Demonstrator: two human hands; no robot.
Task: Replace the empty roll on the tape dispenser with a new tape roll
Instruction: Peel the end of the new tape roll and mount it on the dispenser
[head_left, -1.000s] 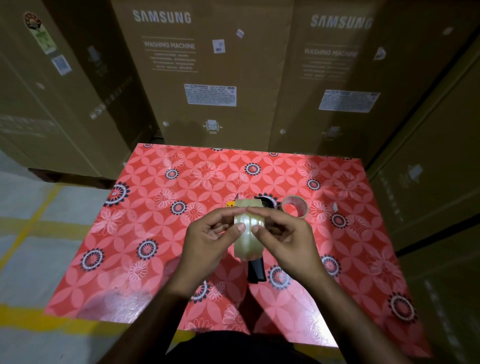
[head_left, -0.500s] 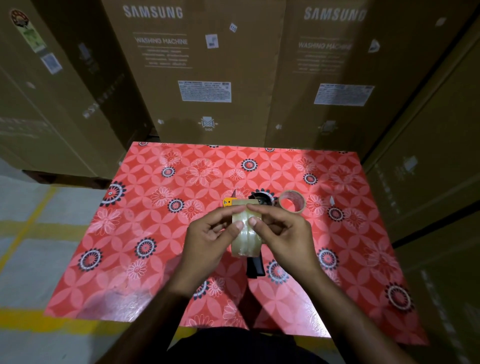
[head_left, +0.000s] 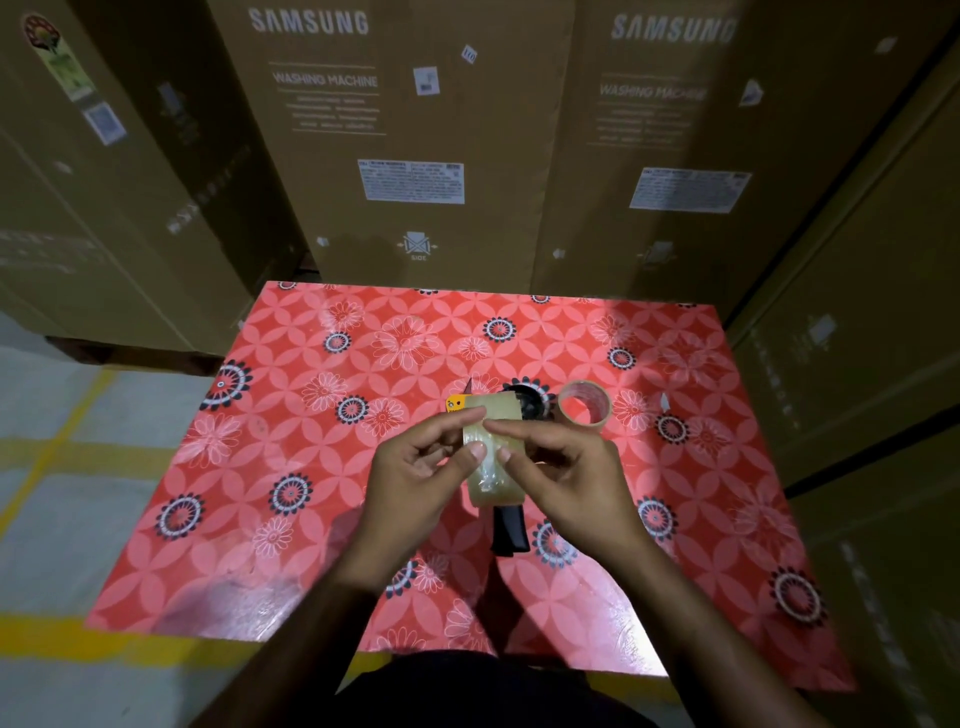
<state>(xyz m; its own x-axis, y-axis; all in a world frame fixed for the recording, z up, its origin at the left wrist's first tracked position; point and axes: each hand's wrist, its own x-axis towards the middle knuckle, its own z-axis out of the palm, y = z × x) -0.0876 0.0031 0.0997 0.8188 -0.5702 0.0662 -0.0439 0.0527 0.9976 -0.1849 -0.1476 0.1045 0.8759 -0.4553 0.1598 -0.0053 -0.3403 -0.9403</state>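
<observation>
1. Both hands hold the new tape roll (head_left: 491, 460) up over the middle of the worktop (head_left: 291, 431), edge-on to the camera, so its outer band faces the person.
2. The left hand (head_left: 415, 478) grasps the roll's left side, fingers (head_left: 475, 451) closed onto the band; the right hand (head_left: 563, 480) grasps the right side in the same way. The two thumb tips nearly meet on the band, which reads to me as a search for the loose tape end, or picking at it, before loading.
3. Held this high and close, the roll's surface catches the light, probably to make the seam easier to find.
4. The roll looks full and thick: pale, yellowish-clear tape, glossy, with a slightly wrinkled outer wrap. No free tail is visible.
5. The tape dispenser (head_left: 511, 530) lies on the worktop directly beneath the hands, black handle towards the near edge, its orange head (head_left: 457, 402) and dark hub towards the far edge. Most of it is hidden by the roll and hands, so I cannot tell whether the hub is bare.
6. The empty roll (head_left: 583, 409), a thin ring, lies flat just right of the dispenser's head, apparently already removed and set aside within reach.
7. Large cardboard boxes (head_left: 415, 145) stand past the far edge.
</observation>
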